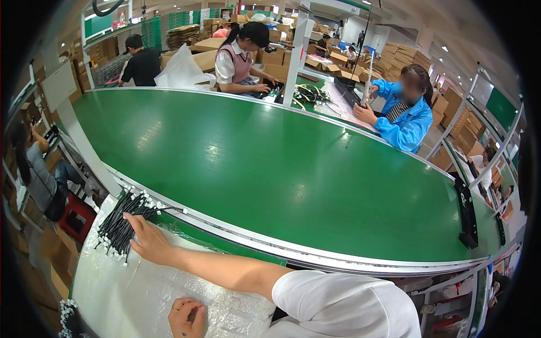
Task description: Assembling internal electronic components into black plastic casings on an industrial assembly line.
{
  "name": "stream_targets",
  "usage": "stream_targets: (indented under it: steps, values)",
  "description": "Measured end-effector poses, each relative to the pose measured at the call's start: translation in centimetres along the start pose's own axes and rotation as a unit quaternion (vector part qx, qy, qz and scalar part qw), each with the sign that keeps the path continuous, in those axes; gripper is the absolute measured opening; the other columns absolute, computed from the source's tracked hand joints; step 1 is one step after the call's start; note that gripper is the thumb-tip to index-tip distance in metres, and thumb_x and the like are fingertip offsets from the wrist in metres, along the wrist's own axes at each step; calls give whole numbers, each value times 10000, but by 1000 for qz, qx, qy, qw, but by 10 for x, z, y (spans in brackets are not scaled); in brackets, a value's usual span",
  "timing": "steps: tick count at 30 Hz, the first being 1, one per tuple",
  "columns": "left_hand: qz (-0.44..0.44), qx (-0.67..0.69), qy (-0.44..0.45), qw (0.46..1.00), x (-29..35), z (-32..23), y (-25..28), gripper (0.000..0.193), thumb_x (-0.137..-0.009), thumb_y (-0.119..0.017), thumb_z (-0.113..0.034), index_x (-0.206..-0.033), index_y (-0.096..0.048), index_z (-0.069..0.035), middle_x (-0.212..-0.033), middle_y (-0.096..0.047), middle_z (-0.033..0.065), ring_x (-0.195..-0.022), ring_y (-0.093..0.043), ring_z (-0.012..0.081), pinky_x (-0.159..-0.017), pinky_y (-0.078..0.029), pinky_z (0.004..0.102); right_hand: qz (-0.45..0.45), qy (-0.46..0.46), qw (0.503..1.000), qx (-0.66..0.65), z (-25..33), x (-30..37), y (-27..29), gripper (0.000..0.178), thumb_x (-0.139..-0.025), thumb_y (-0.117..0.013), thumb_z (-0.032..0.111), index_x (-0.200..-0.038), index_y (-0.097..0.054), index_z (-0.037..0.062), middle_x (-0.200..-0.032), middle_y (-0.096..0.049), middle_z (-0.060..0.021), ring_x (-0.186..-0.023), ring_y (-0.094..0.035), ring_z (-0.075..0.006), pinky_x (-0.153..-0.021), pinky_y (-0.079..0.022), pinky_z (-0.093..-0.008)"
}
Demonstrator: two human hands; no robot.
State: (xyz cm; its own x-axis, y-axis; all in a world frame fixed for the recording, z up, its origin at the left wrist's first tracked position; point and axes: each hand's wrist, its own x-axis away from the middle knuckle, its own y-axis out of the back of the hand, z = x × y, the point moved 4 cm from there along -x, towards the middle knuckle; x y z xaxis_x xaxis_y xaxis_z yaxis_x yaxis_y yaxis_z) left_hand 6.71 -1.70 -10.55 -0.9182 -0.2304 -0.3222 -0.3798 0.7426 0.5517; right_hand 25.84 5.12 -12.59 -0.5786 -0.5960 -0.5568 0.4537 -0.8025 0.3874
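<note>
The right hand (pixel 151 242) touches thin black cables (pixel 116 230) with blocky white connectors (pixel 147 198).

The scene was viewed from head height through a wide fisheye lens, angled down and forward. The desk (pixel 135 281) and black cables (pixel 119 224) were seen close, at lower left; the green belt (pixel 253 152) was shown crossing mid-view, with stacked boxes (pixel 401 61) caught far off. Straight edges were bent toward the rim.
</note>
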Motion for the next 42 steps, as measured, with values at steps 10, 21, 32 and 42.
stream_targets:
  steps: [10,21,32,42]
  values:
    - [-1,47,53,997,4,8,3,60,-843,-633,-7,-893,-664,-20,-894,-659,109,-801,-630,231,-705,-524,347,-14,33,998,-54,15,9,-4,741,-838,-598,63,-1468,-209,89,-1208,-484,-196,-822,-609,-352,-719,-495,-438]
    - [-126,470,280,828,16,57,26,246,-939,-623,-208,-965,-620,36,-963,-638,78,-816,-576,165,-753,-469,287,235,-66,913,-326,54,66,-70,809,-810,-608,42,-1483,-164,114,-1159,-552,-158,-637,-620,-222,-600,-512,-346]
    - [-93,410,251,872,19,73,19,130,-946,-581,-124,-886,-622,-17,-854,-635,53,-739,-585,138,-642,-493,265,169,30,964,-203,65,41,-27,806,-789,-636,66,-1466,-203,123,-1102,-574,-159,-802,-635,-292,-738,-516,-409]
    - [-63,431,261,862,0,62,23,157,-971,-552,-137,-936,-625,-2,-856,-642,68,-761,-595,138,-674,-513,268,-7,137,907,398,-62,-94,177,1009,-706,-818,297,-1486,-219,71,-1211,-569,-158,-1183,-490,-341,-1012,-383,-443]
